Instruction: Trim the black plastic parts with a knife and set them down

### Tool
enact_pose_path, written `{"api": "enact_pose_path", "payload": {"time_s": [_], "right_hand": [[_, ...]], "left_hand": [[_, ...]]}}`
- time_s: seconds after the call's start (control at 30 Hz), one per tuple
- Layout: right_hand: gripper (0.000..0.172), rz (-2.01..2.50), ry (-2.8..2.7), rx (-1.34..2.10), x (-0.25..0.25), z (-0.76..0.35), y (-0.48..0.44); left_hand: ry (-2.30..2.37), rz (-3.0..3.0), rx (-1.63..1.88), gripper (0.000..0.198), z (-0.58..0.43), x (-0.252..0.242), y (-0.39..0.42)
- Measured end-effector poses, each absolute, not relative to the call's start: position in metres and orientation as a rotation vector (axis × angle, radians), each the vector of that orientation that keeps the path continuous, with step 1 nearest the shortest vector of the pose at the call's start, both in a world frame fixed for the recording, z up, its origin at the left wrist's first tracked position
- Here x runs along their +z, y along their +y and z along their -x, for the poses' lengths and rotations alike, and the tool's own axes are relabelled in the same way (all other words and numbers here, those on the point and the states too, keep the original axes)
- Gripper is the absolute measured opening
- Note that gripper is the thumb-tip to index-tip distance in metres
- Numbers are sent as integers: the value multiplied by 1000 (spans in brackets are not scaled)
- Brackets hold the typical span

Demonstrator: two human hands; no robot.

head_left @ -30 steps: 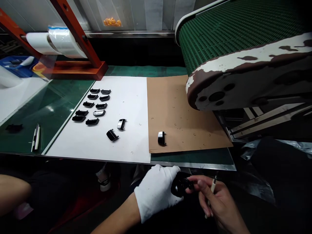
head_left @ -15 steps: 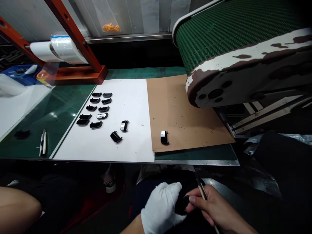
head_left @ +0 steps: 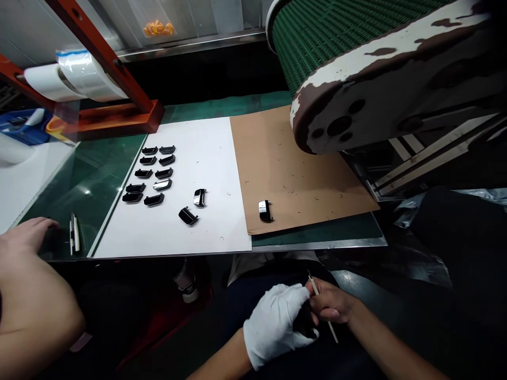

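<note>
Over my lap, my left hand (head_left: 277, 324), in a white glove, is closed around a black part (head_left: 304, 319), mostly hidden by the fingers. My bare right hand (head_left: 330, 302) touches it from the right and grips a thin pale tool (head_left: 328, 323) with a dark tip pointing up. Past the table edge, one glossy black piece (head_left: 264, 210) lies on brown cardboard (head_left: 293, 174). Two more, a glossy piece (head_left: 199, 198) and a dark piece (head_left: 187, 216), rest on the white sheet (head_left: 214, 158). Several similar pieces (head_left: 154, 199) form two columns at its left.
A green belt conveyor (head_left: 312, 100) overhangs the cardboard at the right. At the back left stands an orange frame (head_left: 119, 119) with plastic film rolls (head_left: 85, 76). Another person's arm (head_left: 31, 295) reaches onto the green table near a pen-like tool (head_left: 74, 235).
The view has shifted a little. My right hand has moved closer to my left, and its tool is angled differently. The other person's hand now reaches the dark piece on the green surface.
</note>
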State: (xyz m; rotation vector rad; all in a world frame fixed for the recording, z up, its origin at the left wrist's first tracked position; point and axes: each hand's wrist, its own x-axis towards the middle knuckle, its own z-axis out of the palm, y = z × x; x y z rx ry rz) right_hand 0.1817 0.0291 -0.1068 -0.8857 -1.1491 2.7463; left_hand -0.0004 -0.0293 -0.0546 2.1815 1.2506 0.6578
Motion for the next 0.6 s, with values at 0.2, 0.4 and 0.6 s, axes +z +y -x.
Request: {"api": "enact_pose_path", "payload": {"time_s": [0.2, 0.4, 0.6], "right_hand": [[49, 882, -1283, 2654, -94, -176, 31], [43, 1312, -1587, 2227, -57, -179, 51], [24, 1817, -2062, 1531, -27, -154, 40]], "left_hand": [[1196, -2242, 675, 61, 2, -41, -24], [1463, -2130, 302, 35, 7, -31, 0], [1708, -1982, -100, 26, -10, -43, 8]]}}
